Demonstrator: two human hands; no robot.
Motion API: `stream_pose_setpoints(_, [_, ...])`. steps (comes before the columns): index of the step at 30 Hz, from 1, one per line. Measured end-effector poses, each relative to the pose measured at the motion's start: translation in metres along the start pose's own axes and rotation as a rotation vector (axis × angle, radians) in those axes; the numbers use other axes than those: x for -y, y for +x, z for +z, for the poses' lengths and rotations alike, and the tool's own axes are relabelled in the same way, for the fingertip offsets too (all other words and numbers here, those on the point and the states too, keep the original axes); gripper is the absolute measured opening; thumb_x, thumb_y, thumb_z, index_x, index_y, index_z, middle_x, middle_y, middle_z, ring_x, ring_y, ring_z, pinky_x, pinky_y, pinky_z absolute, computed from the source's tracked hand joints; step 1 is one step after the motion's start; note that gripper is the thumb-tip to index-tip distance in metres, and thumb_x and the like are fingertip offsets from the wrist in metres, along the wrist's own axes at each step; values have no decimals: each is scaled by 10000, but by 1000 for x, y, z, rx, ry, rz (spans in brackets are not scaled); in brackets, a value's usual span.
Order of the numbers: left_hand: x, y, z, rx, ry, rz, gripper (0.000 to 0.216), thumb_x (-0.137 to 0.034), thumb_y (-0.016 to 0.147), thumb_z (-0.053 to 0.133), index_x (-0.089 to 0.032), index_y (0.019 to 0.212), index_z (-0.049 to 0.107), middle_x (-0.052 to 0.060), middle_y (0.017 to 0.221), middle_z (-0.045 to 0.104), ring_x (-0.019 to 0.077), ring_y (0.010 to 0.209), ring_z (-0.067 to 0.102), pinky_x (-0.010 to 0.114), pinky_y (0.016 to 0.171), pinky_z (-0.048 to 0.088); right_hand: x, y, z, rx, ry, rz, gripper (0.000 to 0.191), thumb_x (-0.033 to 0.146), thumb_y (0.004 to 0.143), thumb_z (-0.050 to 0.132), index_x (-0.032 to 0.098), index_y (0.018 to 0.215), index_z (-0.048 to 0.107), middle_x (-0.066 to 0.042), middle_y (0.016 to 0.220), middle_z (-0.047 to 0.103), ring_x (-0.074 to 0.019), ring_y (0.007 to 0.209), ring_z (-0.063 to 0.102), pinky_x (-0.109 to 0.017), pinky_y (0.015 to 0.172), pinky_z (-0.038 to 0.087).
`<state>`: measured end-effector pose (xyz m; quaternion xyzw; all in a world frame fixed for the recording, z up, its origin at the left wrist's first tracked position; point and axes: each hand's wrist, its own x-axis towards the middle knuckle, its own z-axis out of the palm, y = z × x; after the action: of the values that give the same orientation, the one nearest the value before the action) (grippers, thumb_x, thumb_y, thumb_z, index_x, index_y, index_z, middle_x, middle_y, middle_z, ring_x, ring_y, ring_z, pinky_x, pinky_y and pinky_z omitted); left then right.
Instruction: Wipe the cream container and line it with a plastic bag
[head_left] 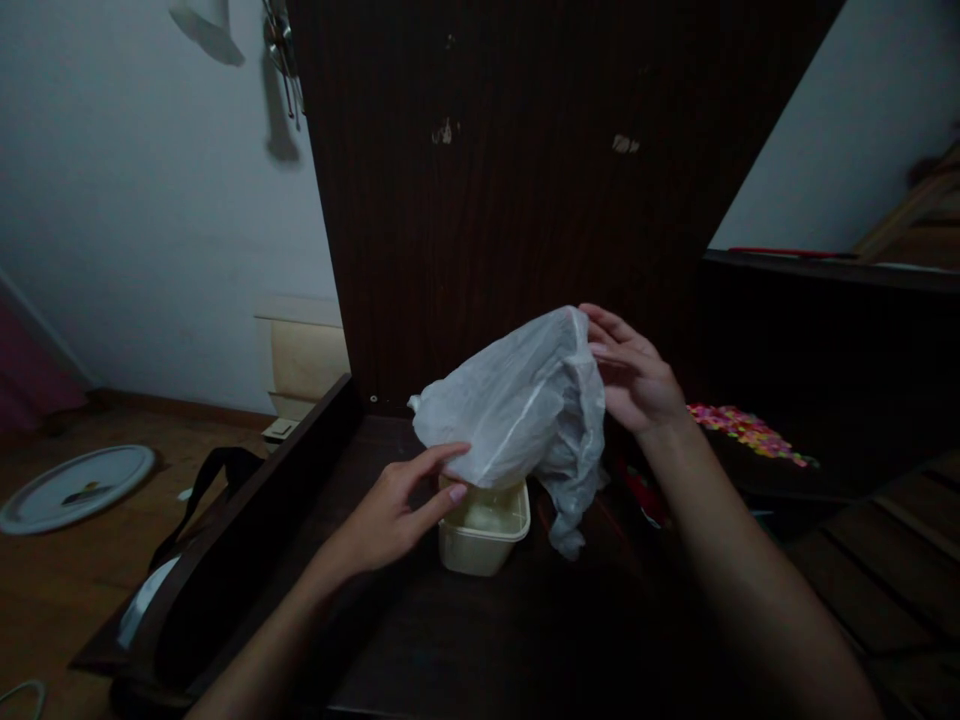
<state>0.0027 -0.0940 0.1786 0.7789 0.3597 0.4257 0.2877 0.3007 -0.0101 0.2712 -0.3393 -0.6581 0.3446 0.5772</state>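
A thin white plastic bag [510,400] is held up at a slant over a cream plastic container [480,555]. My right hand [637,375] grips the bag's raised upper right edge, with some fingertips behind the plastic. At the lower left of the bag, my left hand [397,510] has it between index finger and thumb, close to the container's rim. Something pale and rounded shows inside the container, but the bag covers much of the opening. A crumpled end of the bag hangs to the right of the container.
The container stands on a dark wooden surface [405,640] with a raised side edge [262,530] at left and a tall dark panel [510,200] behind. Small colourful pieces [750,432] lie to the right. A white round lid-like object [75,488] is on the floor at left.
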Motion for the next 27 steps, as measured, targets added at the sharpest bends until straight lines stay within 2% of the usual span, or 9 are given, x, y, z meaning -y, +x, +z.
stream_pose_setpoints(3, [-8, 9, 7, 82, 102, 29, 397, -354, 974, 579, -251, 1351, 646, 11, 836, 770, 184, 743, 698, 257, 707, 504, 21, 6, 2, -37, -74, -118, 476, 352, 862, 504, 339, 1337, 534, -21, 1389, 619, -282, 1291, 564, -497, 980, 499])
stream_pose_setpoints(7, [-9, 23, 15, 104, 169, 50, 329, -374, 986, 549, -215, 1219, 720, -2, 717, 722, 153, 589, 624, 238, 592, 434, 29, 2, 17, -17, -40, -77, 345, 414, 844, 546, 342, 1178, 591, -36, 1189, 702, -298, 1166, 643, -489, 931, 517])
stream_pose_setpoints(10, [-5, 26, 11, -41, 150, 33, 236, -346, 949, 585, -177, 883, 735, -5, 662, 659, 131, 562, 568, 228, 552, 389, 20, -8, 34, 227, 61, -40, 325, 392, 765, 719, 288, 1047, 595, -40, 1038, 735, -275, 1045, 701, -446, 907, 547])
stream_pose_setpoints(12, [-4, 25, 5, -216, 71, 4, 173, -321, 904, 630, -176, 816, 664, -28, 623, 583, 117, 548, 524, 219, 536, 378, 10, -15, 47, 450, 109, -43, 321, 326, 767, 770, 251, 1026, 595, -45, 1054, 741, -246, 1053, 709, -425, 946, 542])
stream_pose_setpoints(15, [-5, 20, -2, -409, -134, -23, 260, -311, 835, 706, -197, 1036, 586, -8, 861, 619, 113, 633, 557, 226, 596, 459, -6, -24, 67, 721, 113, -57, 294, 254, 843, 733, 213, 1112, 623, -90, 1227, 704, -224, 1177, 666, -425, 1035, 498])
stream_pose_setpoints(17, [-7, 19, -2, -416, -219, -45, 467, -339, 797, 754, -225, 1180, 513, 40, 1099, 610, 140, 770, 616, 252, 659, 517, -15, -28, 79, 832, 151, -55, 327, 218, 875, 684, 207, 1196, 622, -109, 1327, 658, -221, 1263, 616, -430, 1088, 455])
stream_pose_setpoints(19, [-7, 20, 1, -388, -247, -79, 566, -366, 773, 787, -241, 1230, 476, 59, 1181, 588, 177, 903, 645, 276, 721, 547, -21, -30, 87, 902, 224, -9, 378, 168, 876, 635, 214, 1251, 607, -110, 1386, 624, -220, 1328, 569, -430, 1120, 419])
stream_pose_setpoints(24, [2, 24, 6, -434, -293, -64, 489, -308, 790, 773, -236, 1186, 496, 27, 1059, 608, 176, 941, 658, 276, 789, 546, -26, -30, 88, 847, 286, 113, 416, 136, 871, 565, 226, 1277, 564, -104, 1385, 637, -215, 1307, 590, -441, 1092, 444])
stream_pose_setpoints(27, [10, 22, 0, -503, -278, -31, 347, -250, 808, 720, -222, 1084, 513, 20, 1007, 612, 163, 922, 650, 260, 781, 529, -27, -32, 77, 753, 33, 61, 336, 139, 912, 533, 211, 1233, 602, -95, 1314, 672, -209, 1227, 637, -441, 1057, 478])
